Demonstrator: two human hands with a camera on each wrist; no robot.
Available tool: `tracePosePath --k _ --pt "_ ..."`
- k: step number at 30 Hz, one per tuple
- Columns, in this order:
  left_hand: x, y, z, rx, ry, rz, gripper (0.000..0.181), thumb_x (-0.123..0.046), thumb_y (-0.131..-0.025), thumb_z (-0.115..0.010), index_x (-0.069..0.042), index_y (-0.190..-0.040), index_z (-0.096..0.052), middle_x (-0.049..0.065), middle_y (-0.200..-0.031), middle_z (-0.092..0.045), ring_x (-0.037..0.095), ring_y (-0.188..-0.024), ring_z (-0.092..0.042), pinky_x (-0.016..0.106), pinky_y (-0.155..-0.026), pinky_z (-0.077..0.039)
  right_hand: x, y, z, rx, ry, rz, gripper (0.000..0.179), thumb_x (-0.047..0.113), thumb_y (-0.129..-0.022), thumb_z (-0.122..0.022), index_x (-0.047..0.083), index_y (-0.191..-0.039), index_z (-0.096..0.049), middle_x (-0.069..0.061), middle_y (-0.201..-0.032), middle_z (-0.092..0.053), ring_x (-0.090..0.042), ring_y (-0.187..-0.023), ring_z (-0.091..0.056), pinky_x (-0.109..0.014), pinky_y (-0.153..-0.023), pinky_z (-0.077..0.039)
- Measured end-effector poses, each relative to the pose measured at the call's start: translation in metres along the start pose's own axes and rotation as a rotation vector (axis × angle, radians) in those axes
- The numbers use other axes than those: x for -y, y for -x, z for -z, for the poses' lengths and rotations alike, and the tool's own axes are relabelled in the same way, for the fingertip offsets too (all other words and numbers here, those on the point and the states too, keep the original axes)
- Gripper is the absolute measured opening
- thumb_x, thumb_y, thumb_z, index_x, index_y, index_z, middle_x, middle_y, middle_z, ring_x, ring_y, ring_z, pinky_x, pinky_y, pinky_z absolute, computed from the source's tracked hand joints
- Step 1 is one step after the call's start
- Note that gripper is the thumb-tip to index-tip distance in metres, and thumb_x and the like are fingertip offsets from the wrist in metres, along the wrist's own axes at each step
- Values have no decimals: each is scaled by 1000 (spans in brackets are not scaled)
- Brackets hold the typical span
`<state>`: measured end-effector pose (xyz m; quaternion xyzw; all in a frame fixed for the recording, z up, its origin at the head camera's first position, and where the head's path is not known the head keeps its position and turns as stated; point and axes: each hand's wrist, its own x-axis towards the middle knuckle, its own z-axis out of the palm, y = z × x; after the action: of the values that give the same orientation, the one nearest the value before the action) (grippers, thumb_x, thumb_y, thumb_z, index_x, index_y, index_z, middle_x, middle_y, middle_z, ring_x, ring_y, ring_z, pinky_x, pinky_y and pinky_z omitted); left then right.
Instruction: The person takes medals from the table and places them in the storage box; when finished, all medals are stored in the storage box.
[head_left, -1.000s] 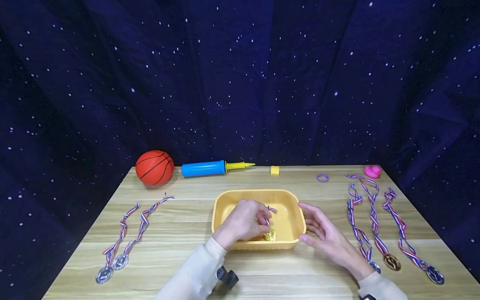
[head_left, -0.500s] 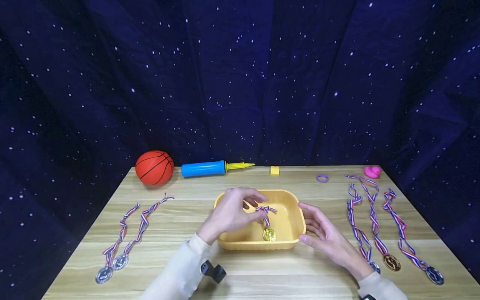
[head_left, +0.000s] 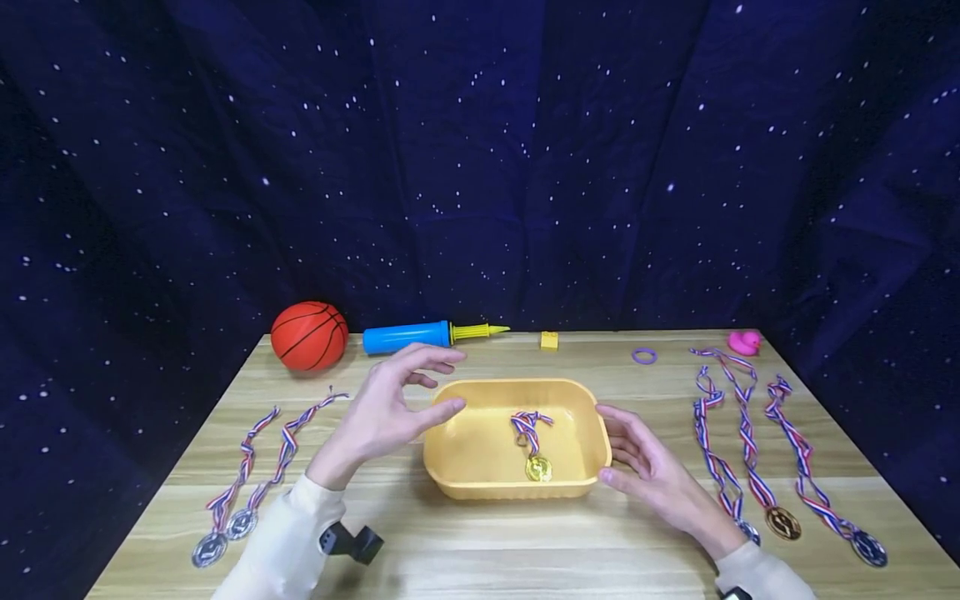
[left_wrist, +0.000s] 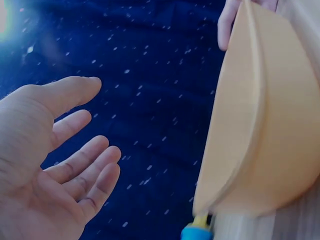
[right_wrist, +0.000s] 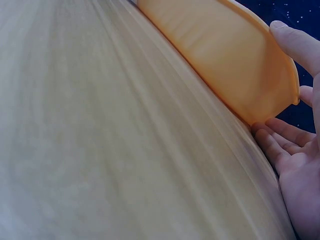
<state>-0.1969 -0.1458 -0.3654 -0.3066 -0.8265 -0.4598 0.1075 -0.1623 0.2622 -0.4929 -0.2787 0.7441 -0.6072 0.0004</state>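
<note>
A yellow plastic basin (head_left: 517,492) stands at the middle of the table. Inside it, right of centre, lies a gold medal (head_left: 538,468) with its red, white and blue ribbon bunched behind it. My left hand (head_left: 386,408) hovers over the basin's left end, fingers spread and holding nothing; the left wrist view shows its bare palm and loosely bent fingers. Against the basin's right end rests my right hand (head_left: 656,479), its fingers fairly straight. In the right wrist view its thumb (right_wrist: 295,42) touches the rim while other fingertips meet the wall near the tabletop.
Two silver medals (head_left: 209,549) with ribbons lie at left, and several more medals (head_left: 783,523) at right. Along the back are a basketball (head_left: 310,336), a blue hand pump (head_left: 408,337), a yellow block (head_left: 549,340), a purple ring (head_left: 645,357) and a pink rubber duck (head_left: 744,342).
My left hand has let go of the gold medal's ribbon, leaving it in the basin, and has moved up and left out of it. The right hand has stayed at the basin's right end.
</note>
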Motion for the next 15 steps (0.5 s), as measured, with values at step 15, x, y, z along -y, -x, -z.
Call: tracePosePath --k 15 --pt "18 72 76 -127 -73 80 53 -5 -92 -92 -23 -139 -75 -5 -132 -76 12 -115 -72 20 -100 -58 -3 0 0 -1 -4 -4 81 -4 -102 -74 9 -172 -35 -31 -157 -53 -35 -140 -62 -23 -118 -50"
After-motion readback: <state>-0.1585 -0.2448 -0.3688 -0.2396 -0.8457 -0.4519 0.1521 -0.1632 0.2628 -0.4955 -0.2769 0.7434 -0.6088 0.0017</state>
